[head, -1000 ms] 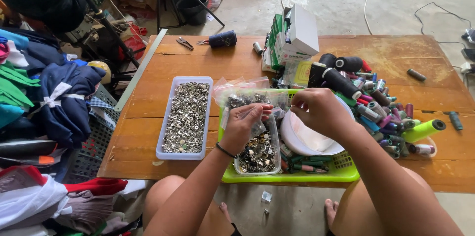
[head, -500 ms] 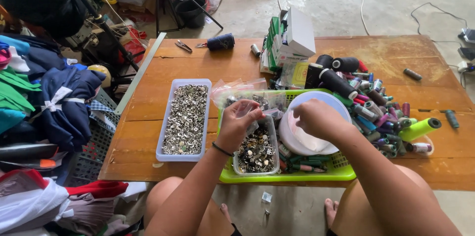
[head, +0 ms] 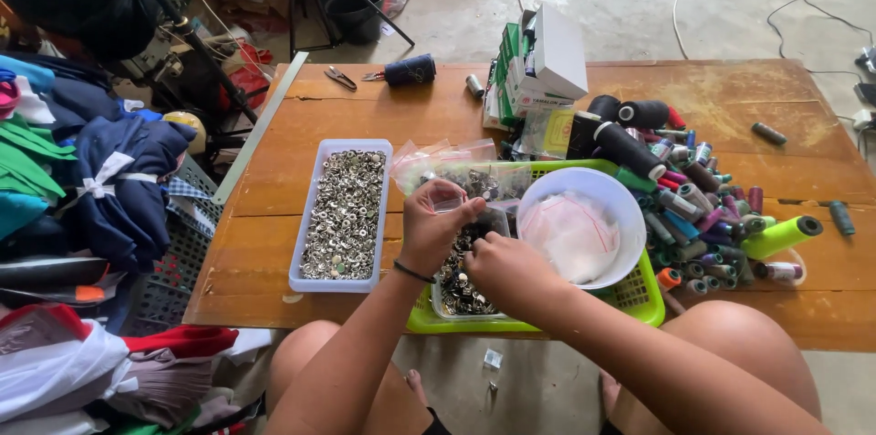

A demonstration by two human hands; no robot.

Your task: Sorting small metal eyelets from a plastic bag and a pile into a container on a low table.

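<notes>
While the left hand point(head: 432, 227) pinches a small clear bag point(head: 449, 205) over the clear tub of metal snaps point(head: 461, 278) in the green basket point(head: 639, 293), the right hand point(head: 506, 272) curls beside it, grip hidden. From above, I'd say a tilted bag would scatter snaps off the wooden table point(head: 274, 179).

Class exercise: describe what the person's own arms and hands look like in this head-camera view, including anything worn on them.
Both arms are bare, with no sleeves in view and no gloves on either hand. The left hand has a thin dark band around its wrist. The right hand shows no band, watch or ring that can be made out.
</notes>
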